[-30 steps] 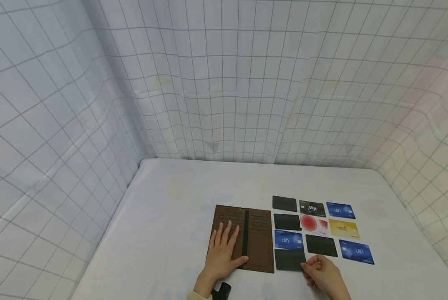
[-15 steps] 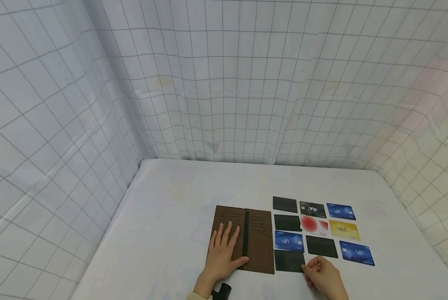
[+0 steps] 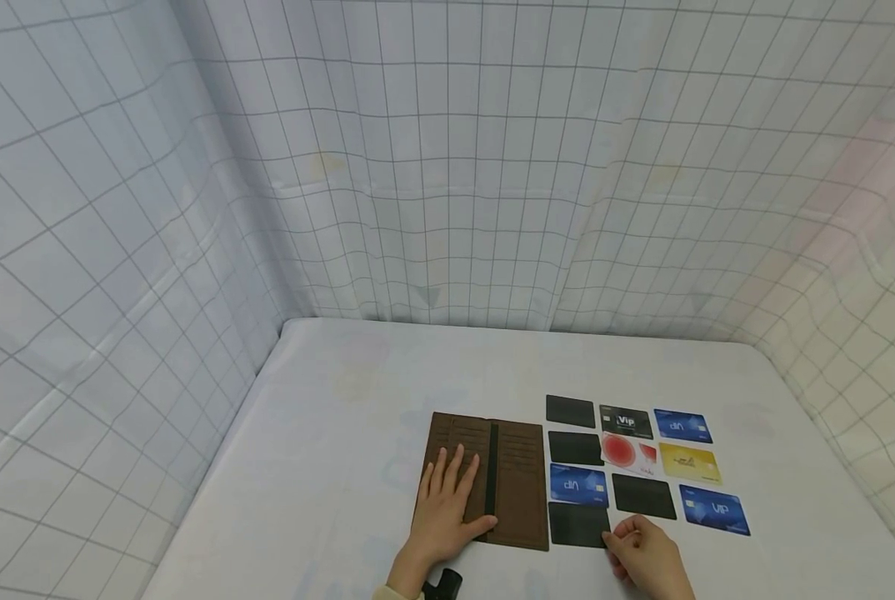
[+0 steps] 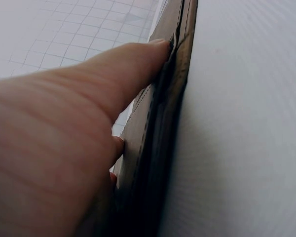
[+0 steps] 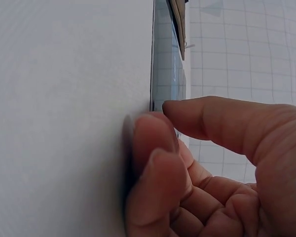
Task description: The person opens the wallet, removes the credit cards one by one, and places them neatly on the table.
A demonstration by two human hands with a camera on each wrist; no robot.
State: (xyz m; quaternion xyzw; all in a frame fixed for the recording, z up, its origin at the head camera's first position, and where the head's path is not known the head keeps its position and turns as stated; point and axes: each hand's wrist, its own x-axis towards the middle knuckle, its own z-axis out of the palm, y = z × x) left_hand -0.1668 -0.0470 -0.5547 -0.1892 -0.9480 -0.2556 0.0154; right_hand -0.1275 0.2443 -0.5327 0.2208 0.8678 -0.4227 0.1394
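Note:
An opened brown wallet with card slots on both halves lies on the table, a black strap down its middle. My left hand rests flat on its left half, fingers spread, the thumb reaching the strap. Beside the wallet's right edge lies a black card, nearest me in its column. My right hand pinches this card's right corner between thumb and curled index finger. In the right wrist view the card appears edge-on at the fingertips, low at the table.
Several more cards lie in rough columns: blue VIP cards, a yellow card, a red-and-white card, a black Vip card and plain black ones. Gridded white curtains enclose the table.
Both hands keep their places and the cards and wallet lie as before. The whole view has shifted very slightly, with the scene a few pixels lower.

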